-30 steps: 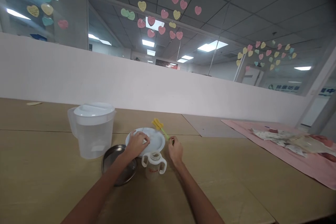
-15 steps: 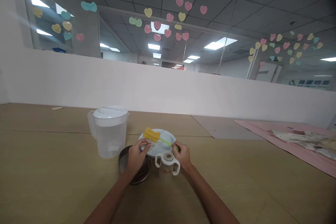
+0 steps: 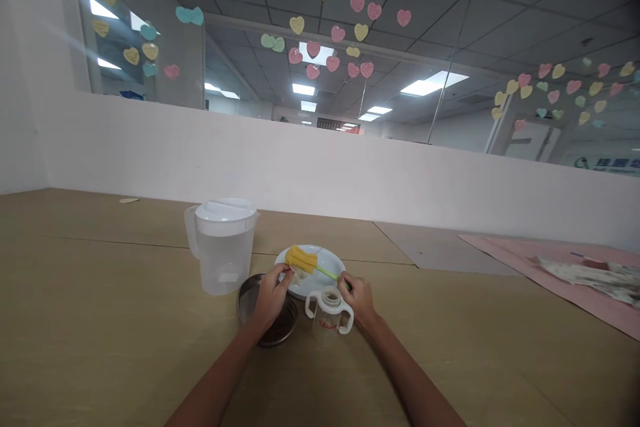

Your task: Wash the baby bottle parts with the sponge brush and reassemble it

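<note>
My right hand (image 3: 357, 295) is closed around the green handle of a bottle brush (image 3: 302, 259), whose yellow sponge head points left over a white plate (image 3: 327, 258). The fingers of my left hand (image 3: 271, 297) pinch a small, pale, see-through piece (image 3: 295, 271) against the underside of the sponge; its exact kind is unclear. Below my left hand is a round metal bowl (image 3: 246, 300), partly hidden by that hand and wrist. A clear baby bottle (image 3: 327, 323) with two white handles and an open top stands upright beside my right hand. Something whitish lies on the plate beneath the sponge.
A lidded plastic pitcher (image 3: 225, 260) holding clear liquid stands left of the plate. On the right, a pink cloth (image 3: 505, 257) carries plastic packets (image 3: 585, 277). A small flat pale piece (image 3: 129, 200) lies at the back left. A white wall (image 3: 300, 173) bounds the table behind.
The camera view has turned slightly left, so everything appears farther right. Both hands keep their holds, and the brush head stays over the plate with barely any change.
</note>
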Available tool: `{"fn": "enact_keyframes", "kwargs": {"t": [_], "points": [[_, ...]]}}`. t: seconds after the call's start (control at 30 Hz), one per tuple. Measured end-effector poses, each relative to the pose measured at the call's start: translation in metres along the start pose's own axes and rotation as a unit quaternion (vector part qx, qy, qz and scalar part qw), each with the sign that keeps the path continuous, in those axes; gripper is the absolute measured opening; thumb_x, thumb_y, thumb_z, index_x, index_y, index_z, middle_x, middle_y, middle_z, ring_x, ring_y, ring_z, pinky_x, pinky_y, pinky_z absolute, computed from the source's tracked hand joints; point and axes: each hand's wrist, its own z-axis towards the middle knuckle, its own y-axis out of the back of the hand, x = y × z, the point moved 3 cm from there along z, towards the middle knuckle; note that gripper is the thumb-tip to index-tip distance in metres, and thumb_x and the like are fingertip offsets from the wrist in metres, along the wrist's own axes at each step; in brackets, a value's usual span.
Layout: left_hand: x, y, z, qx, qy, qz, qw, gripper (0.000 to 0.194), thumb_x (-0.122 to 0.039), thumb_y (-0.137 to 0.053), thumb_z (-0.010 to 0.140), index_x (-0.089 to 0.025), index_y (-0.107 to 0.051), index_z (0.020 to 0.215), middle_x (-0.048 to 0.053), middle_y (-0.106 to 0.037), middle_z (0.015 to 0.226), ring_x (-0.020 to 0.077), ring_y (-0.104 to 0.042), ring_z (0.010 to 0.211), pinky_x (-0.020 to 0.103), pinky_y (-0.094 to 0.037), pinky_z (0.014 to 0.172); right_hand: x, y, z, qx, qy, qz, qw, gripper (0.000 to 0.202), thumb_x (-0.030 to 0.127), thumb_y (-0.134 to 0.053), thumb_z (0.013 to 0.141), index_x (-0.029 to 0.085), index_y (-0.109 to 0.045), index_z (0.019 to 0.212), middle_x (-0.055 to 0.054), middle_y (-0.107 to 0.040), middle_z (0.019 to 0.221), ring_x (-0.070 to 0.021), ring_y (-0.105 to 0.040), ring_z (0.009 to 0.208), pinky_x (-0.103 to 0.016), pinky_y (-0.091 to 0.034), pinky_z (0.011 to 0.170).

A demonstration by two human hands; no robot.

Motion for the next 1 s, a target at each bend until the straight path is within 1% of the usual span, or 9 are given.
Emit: {"fn": "enact_keyframes", "kwargs": {"t": [0.17, 0.27, 0.33, 0.43, 0.5, 0.63, 0.73, 0.9, 1.0], "points": [[0.004, -0.003, 0.0, 0.031, -0.011, 0.02, 0.999, 0.033, -0.04, -0.041, 0.08, -0.018, -0.062, 0.068, 0.007, -0.067, 0.078, 0.0233, -0.061, 0.08, 0.037, -0.046, 0.077, 0.001, 0.0, 0.0, 0.007, 0.005, -0.015, 1.0, 0.036, 0.034, -0.034, 0.081, 0.017, -0.049, 0.054, 0.002, -0.041, 0.047, -0.0093, -0.034, 0.046, -0.022, -0.024, 0.05], [0.005, -0.001, 0.002, 0.011, -0.012, 0.035, 0.999, 0.032, -0.041, -0.042, 0.08, -0.018, -0.063, 0.074, 0.007, -0.068, 0.081, 0.0236, -0.061, 0.082, 0.038, -0.046, 0.079, 0.003, 0.003, -0.001, 0.0, -0.001, -0.015, 1.0, 0.036, 0.035, -0.034, 0.083, 0.017, -0.052, 0.057, 0.001, -0.045, 0.049, -0.01, -0.037, 0.047, -0.022, -0.026, 0.051], [0.004, 0.002, 0.003, -0.014, -0.001, 0.024, 1.0, 0.031, -0.04, -0.045, 0.079, -0.017, -0.065, 0.08, 0.008, -0.068, 0.086, 0.0236, -0.061, 0.085, 0.037, -0.047, 0.08, 0.005, 0.007, -0.001, -0.021, -0.02, -0.008, 1.0, 0.036, 0.035, -0.034, 0.084, 0.016, -0.056, 0.063, 0.0, -0.051, 0.053, -0.0107, -0.041, 0.049, -0.022, -0.028, 0.052], [0.001, 0.007, 0.004, -0.044, 0.033, -0.042, 0.998, 0.03, -0.038, -0.051, 0.077, -0.015, -0.066, 0.088, 0.008, -0.069, 0.091, 0.0231, -0.063, 0.086, 0.035, -0.048, 0.078, 0.006, 0.012, 0.0, -0.057, -0.05, 0.009, 0.997, 0.038, 0.037, -0.032, 0.086, 0.015, -0.06, 0.072, -0.002, -0.057, 0.059, -0.0121, -0.046, 0.053, -0.022, -0.031, 0.055], [-0.001, 0.009, 0.004, -0.051, 0.059, -0.091, 0.993, 0.029, -0.038, -0.056, 0.074, -0.014, -0.067, 0.086, 0.008, -0.07, 0.089, 0.023, -0.063, 0.085, 0.034, -0.049, 0.076, 0.006, 0.014, 0.0, -0.067, -0.055, 0.009, 0.996, 0.041, 0.039, -0.03, 0.087, 0.015, -0.06, 0.071, -0.003, -0.057, 0.059, -0.0125, -0.046, 0.054, -0.022, -0.032, 0.056], [0.0, 0.011, 0.005, -0.06, 0.105, -0.15, 0.981, 0.031, -0.038, -0.067, 0.065, -0.013, -0.071, 0.083, 0.008, -0.072, 0.088, 0.0232, -0.064, 0.084, 0.033, -0.05, 0.076, 0.005, 0.009, 0.0, -0.071, -0.018, -0.027, 0.997, 0.047, 0.041, -0.031, 0.088, 0.016, -0.055, 0.056, -0.002, -0.052, 0.053, -0.0114, -0.042, 0.05, -0.022, -0.03, 0.054], [0.001, 0.01, 0.006, -0.061, 0.124, -0.183, 0.973, 0.034, -0.039, -0.07, 0.063, -0.013, -0.072, 0.086, 0.009, -0.072, 0.092, 0.0228, -0.064, 0.086, 0.034, -0.049, 0.079, 0.004, 0.005, -0.001, -0.066, 0.012, -0.059, 0.996, 0.047, 0.04, -0.034, 0.088, 0.016, -0.057, 0.054, -0.004, -0.056, 0.054, -0.0113, -0.045, 0.051, -0.022, -0.03, 0.055], [-0.001, 0.01, 0.006, -0.061, 0.129, -0.197, 0.97, 0.033, -0.039, -0.071, 0.063, -0.014, -0.073, 0.084, 0.007, -0.073, 0.09, 0.0227, -0.064, 0.089, 0.033, -0.049, 0.082, 0.003, 0.005, -0.001, -0.044, 0.06, -0.123, 0.99, 0.048, 0.037, -0.036, 0.089, 0.017, -0.058, 0.051, -0.005, -0.057, 0.052, -0.0111, -0.046, 0.05, -0.024, -0.028, 0.055], [0.001, 0.009, 0.007, -0.049, 0.126, -0.197, 0.971, 0.035, -0.041, -0.069, 0.064, -0.014, -0.072, 0.087, 0.008, -0.071, 0.096, 0.0235, -0.062, 0.094, 0.034, -0.048, 0.084, 0.002, 0.007, -0.001, -0.027, 0.096, -0.159, 0.982, 0.049, 0.036, -0.036, 0.09, 0.017, -0.058, 0.05, -0.005, -0.056, 0.05, -0.0111, -0.045, 0.049, -0.024, -0.027, 0.055]]}}
